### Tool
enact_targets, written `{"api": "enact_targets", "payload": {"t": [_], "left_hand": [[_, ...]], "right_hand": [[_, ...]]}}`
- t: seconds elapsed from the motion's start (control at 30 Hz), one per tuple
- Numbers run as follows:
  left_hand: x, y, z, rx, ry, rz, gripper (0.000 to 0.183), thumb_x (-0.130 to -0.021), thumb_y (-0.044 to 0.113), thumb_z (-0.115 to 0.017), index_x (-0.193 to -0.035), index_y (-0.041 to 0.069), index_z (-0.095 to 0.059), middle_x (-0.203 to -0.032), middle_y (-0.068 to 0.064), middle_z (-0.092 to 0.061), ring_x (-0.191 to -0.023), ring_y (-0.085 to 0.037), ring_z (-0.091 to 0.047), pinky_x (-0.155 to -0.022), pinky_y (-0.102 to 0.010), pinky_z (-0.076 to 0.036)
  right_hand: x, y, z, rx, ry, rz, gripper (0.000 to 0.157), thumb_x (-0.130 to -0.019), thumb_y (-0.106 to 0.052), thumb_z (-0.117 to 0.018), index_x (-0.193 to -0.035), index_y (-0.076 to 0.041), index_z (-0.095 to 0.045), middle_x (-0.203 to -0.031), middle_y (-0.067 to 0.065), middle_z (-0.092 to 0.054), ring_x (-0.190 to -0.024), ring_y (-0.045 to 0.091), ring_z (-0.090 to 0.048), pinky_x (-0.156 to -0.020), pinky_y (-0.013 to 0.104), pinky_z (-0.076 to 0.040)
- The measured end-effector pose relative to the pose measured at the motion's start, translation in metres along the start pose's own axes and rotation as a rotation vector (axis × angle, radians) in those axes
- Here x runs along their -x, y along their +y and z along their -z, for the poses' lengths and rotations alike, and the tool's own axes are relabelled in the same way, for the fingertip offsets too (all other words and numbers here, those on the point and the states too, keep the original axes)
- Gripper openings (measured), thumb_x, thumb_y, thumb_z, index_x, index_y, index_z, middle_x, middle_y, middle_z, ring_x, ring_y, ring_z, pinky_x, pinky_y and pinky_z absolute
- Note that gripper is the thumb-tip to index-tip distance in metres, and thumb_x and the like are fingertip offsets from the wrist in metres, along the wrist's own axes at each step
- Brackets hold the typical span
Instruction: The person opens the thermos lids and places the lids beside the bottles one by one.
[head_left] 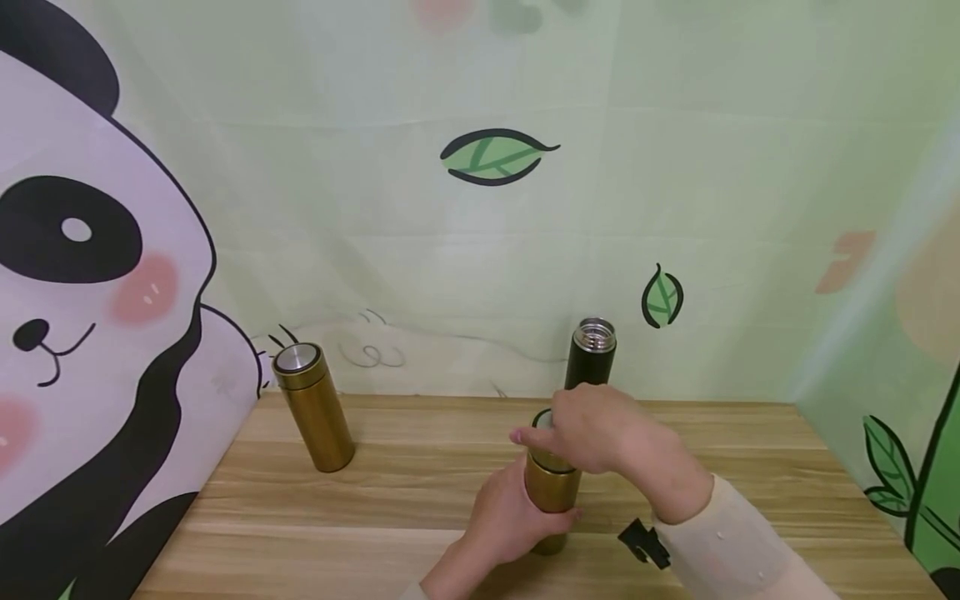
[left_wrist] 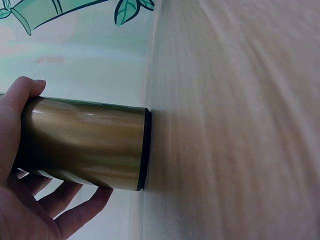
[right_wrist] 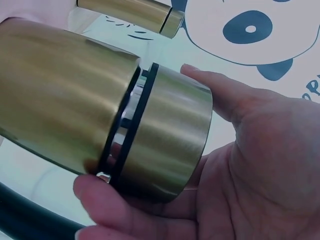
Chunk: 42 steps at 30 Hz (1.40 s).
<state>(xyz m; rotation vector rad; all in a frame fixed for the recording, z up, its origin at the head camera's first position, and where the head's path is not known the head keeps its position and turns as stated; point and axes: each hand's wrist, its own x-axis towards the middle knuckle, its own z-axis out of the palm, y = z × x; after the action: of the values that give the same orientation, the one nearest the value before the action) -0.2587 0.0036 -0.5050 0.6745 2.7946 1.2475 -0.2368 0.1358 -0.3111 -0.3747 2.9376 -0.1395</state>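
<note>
A gold thermos (head_left: 551,492) stands upright on the wooden table, its black base down on the surface in the left wrist view. My left hand (head_left: 504,518) is wrapped around its body, the thumb on one side and the fingers (left_wrist: 82,215) on the other. At the top, my right hand (head_left: 600,429) grips the gold lid (right_wrist: 165,132) between thumb and fingers. The right wrist view shows a narrow gap with a silvery neck between lid and body. Just behind my right hand is a black thermos (head_left: 590,367), lidless, its threaded steel mouth showing.
Another gold thermos (head_left: 318,417), lid on, stands at the left back of the table (head_left: 405,475). A pale green backdrop with a large panda (head_left: 82,250) and leaf drawings hangs behind the table. A small black piece (head_left: 643,543) sits beside my right sleeve.
</note>
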Motion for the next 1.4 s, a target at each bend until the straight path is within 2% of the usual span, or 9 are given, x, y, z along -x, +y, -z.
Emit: {"api": "enact_targets", "payload": {"t": [0.2, 0.33, 0.53, 0.97, 1.1, 1.2, 1.4], "left_hand": [[0.0011, -0.0001, 0.0000, -0.005, 0.008, -0.008, 0.070, -0.078, 0.058, -0.083, -0.130, 0.019, -0.058, -0.105, 0.008, -0.071, -0.086, -0.005, -0.064, -0.078, -0.032, -0.052], [0.0007, -0.0003, -0.0002, 0.003, 0.004, 0.000, 0.071, -0.078, 0.059, -0.083, -0.132, 0.020, -0.057, -0.106, 0.008, -0.071, -0.087, -0.006, -0.065, -0.079, -0.033, -0.052], [0.0002, 0.0002, 0.0001, 0.011, -0.001, 0.013, 0.073, -0.077, 0.061, -0.083, -0.132, 0.021, -0.057, -0.106, 0.009, -0.071, -0.087, -0.006, -0.065, -0.079, -0.033, -0.052], [-0.0005, 0.0003, -0.0004, -0.011, 0.006, -0.007, 0.076, -0.077, 0.061, -0.083, -0.136, 0.023, -0.054, -0.108, 0.009, -0.071, -0.090, -0.006, -0.065, -0.080, -0.034, -0.052], [-0.0005, -0.0001, -0.0003, -0.016, 0.009, -0.020, 0.076, -0.077, 0.060, -0.083, -0.137, 0.023, -0.053, -0.108, 0.009, -0.071, -0.090, -0.006, -0.065, -0.079, -0.033, -0.051], [-0.0004, 0.0004, -0.0002, -0.019, 0.014, -0.025, 0.076, -0.078, 0.058, -0.083, -0.137, 0.023, -0.052, -0.109, 0.008, -0.071, -0.090, -0.006, -0.065, -0.078, -0.032, -0.051], [-0.0002, 0.0018, -0.0002, -0.016, 0.016, -0.019, 0.076, -0.077, 0.056, -0.085, -0.138, 0.024, -0.051, -0.109, 0.007, -0.071, -0.091, -0.007, -0.065, -0.079, -0.033, -0.051]], "right_hand": [[0.0008, 0.0006, 0.0006, -0.007, -0.016, 0.026, 0.062, -0.099, -0.063, -0.057, -0.099, -0.002, -0.068, -0.078, 0.006, -0.064, -0.068, 0.021, -0.062, -0.066, 0.038, -0.054], [0.0013, -0.0004, 0.0021, -0.002, -0.022, 0.032, 0.061, -0.099, -0.060, -0.059, -0.107, 0.000, -0.066, -0.080, 0.007, -0.064, -0.071, 0.021, -0.063, -0.069, 0.040, -0.056], [0.0013, -0.0019, 0.0032, -0.015, -0.036, 0.030, 0.056, -0.099, -0.057, -0.061, -0.109, -0.001, -0.066, -0.084, 0.008, -0.066, -0.074, 0.022, -0.063, -0.071, 0.040, -0.055], [0.0025, -0.0007, 0.0041, -0.083, -0.066, 0.048, 0.043, -0.099, -0.045, -0.065, -0.117, -0.005, -0.062, -0.095, 0.010, -0.069, -0.080, 0.023, -0.065, -0.076, 0.042, -0.056], [0.0029, 0.0001, 0.0037, -0.079, -0.056, 0.082, 0.052, -0.099, -0.039, -0.065, -0.133, -0.001, -0.060, -0.110, 0.016, -0.071, -0.090, 0.026, -0.067, -0.085, 0.046, -0.058], [0.0043, 0.0002, 0.0039, -0.054, -0.051, 0.102, 0.060, -0.098, -0.037, -0.066, -0.143, 0.000, -0.055, -0.121, 0.020, -0.067, -0.099, 0.029, -0.067, -0.090, 0.049, -0.057], [0.0064, 0.0009, 0.0045, -0.027, -0.055, 0.110, 0.063, -0.096, -0.037, -0.069, -0.147, -0.003, -0.053, -0.120, 0.020, -0.060, -0.095, 0.030, -0.065, -0.086, 0.049, -0.058]]}}
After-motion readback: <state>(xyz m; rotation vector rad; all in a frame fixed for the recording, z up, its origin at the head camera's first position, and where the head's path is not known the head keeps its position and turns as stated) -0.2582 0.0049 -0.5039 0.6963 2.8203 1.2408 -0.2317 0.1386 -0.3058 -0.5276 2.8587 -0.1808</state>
